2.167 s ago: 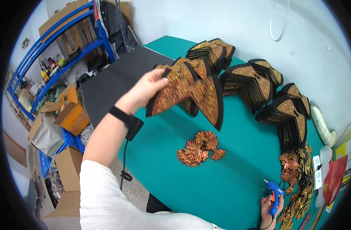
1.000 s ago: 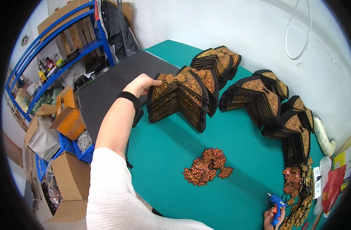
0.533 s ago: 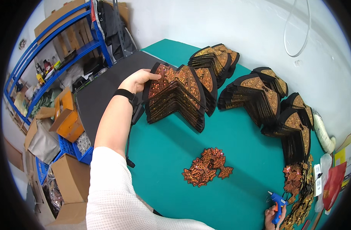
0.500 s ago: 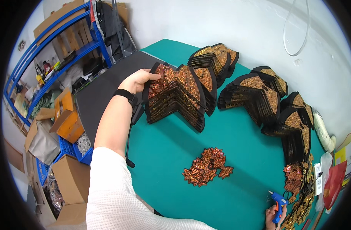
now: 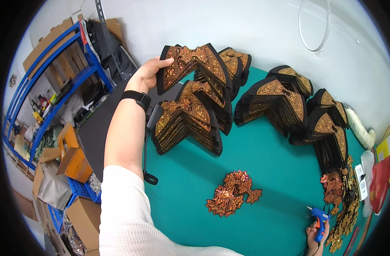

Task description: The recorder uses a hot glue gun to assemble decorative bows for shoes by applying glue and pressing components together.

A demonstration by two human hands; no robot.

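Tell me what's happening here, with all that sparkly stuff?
Someone's left hand is holding up a sparkly, black-edged piece by its left side, close to a stack of similar ones. The right hand grips a blue glue gun, whose tip touches nothing. A small heap of shiny orange-brown decorations lies on the green table. More black-and-gold stacks sit farther right.

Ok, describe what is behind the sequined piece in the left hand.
Part of a black-edged stack shows past the right edge of the sequined piece, and green tabletop through its notch; the rest is covered.
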